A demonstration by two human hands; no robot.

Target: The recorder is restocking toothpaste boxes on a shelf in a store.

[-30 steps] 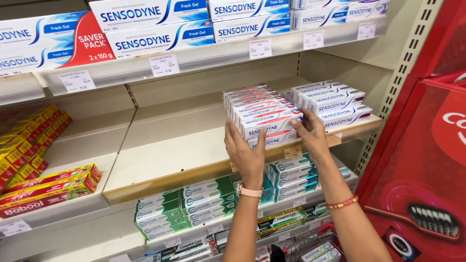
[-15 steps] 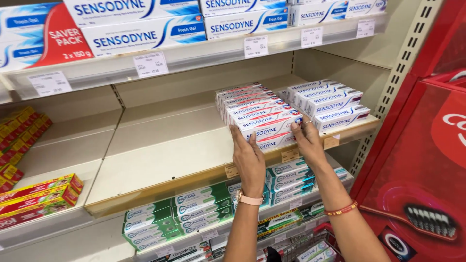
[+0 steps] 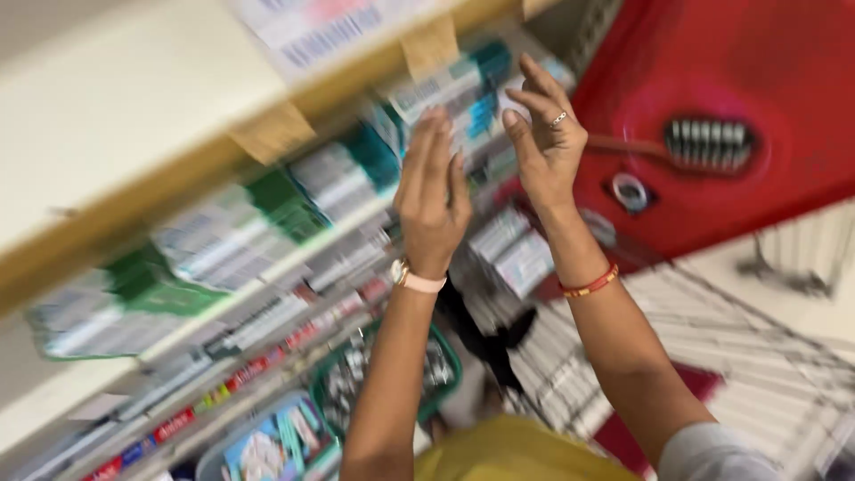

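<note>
In front of the lower shelf [image 3: 267, 267], both hands are raised with the grip released and nothing held. The left hand [image 3: 434, 200], with a watch at the wrist, is spread flat just before the white and teal toothpaste boxes [image 3: 445, 89], though blur hides whether they are touched. The right hand [image 3: 545, 142], ringed and with a red bracelet [image 3: 590, 283] at the wrist, is held open just beside it. A red display [image 3: 739, 107] is seen behind.

Counted in a blurred view
Two raised hands: left hand [image 3: 434, 191], right hand [image 3: 545, 147]; one red bracelet [image 3: 590, 284], one ring [image 3: 558, 118], one wristwatch [image 3: 415, 279].
</note>
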